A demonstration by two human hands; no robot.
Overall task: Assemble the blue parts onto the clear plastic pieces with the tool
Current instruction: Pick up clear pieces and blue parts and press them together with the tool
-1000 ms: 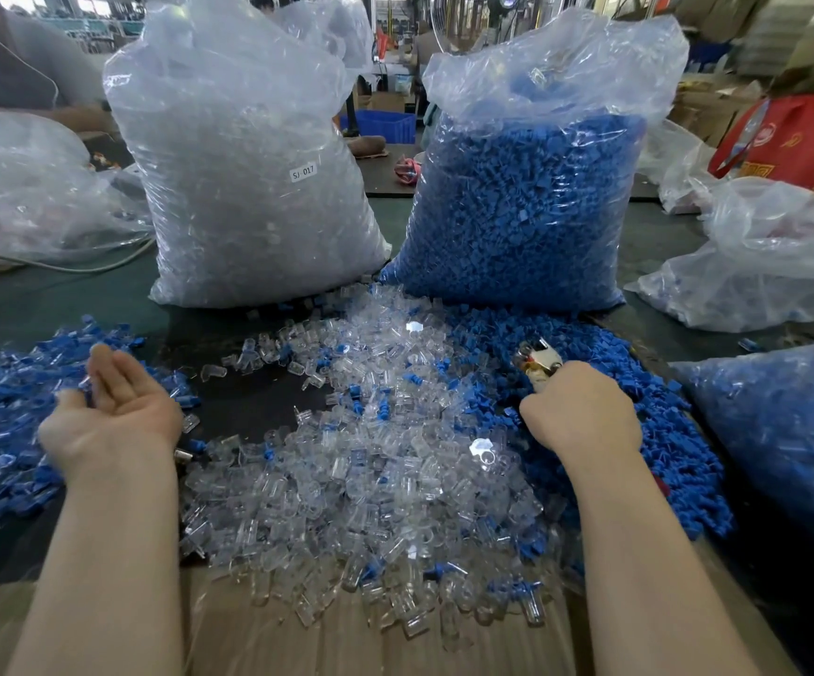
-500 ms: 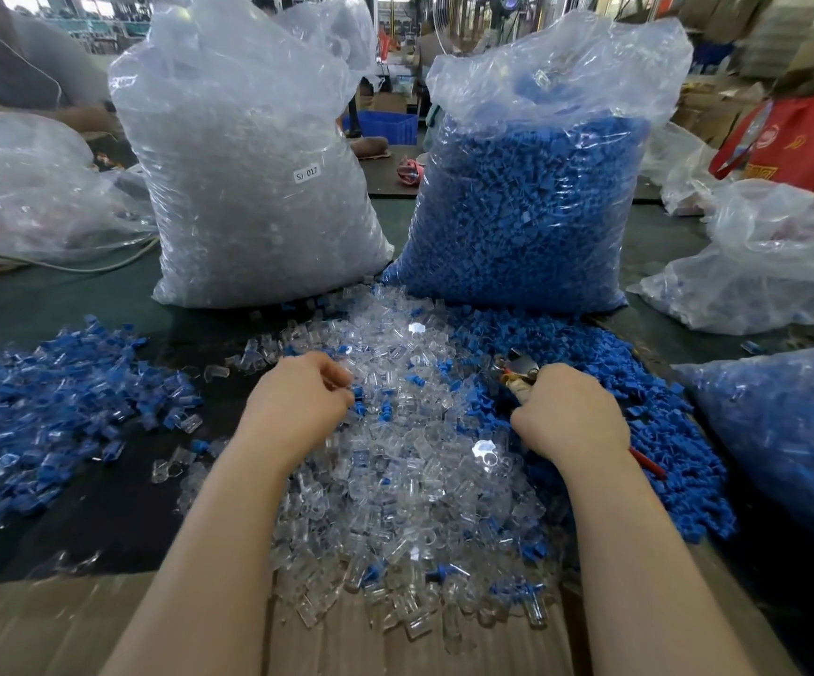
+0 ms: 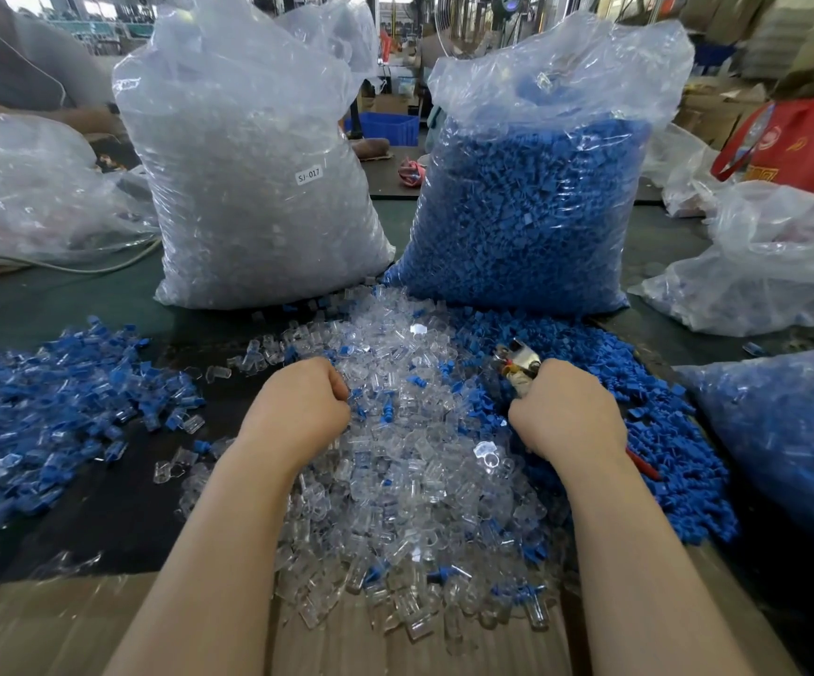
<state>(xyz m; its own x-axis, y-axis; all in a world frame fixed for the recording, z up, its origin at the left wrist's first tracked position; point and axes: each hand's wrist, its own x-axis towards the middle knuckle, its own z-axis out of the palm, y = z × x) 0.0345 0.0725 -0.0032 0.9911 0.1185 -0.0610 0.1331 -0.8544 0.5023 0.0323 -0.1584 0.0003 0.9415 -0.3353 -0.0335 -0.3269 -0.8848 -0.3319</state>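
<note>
A heap of clear plastic pieces (image 3: 419, 485) lies in front of me, with a few blue parts mixed in. To its right spreads a heap of loose blue parts (image 3: 649, 412). My left hand (image 3: 297, 407) rests on the clear heap's left side, its fingers curled down around a clear piece; the fingertips are hidden. My right hand (image 3: 571, 417) grips a plier-like tool (image 3: 519, 361) with red handles. The tool's metal jaws point away from me over the seam between the two heaps.
Assembled blue-and-clear pieces (image 3: 54, 407) are piled at the left. Two tall bags stand behind: clear pieces (image 3: 249, 187) and blue parts (image 3: 532, 212). Another filled bag (image 3: 785, 441) sits at the right edge, crumpled bags (image 3: 775, 265) further back. Cardboard (image 3: 29, 626) covers the near edge.
My left hand moved from the assembled pile at the left, palm up, over to the clear heap and curled its fingers into it. My right hand with the tool stayed nearly still.
</note>
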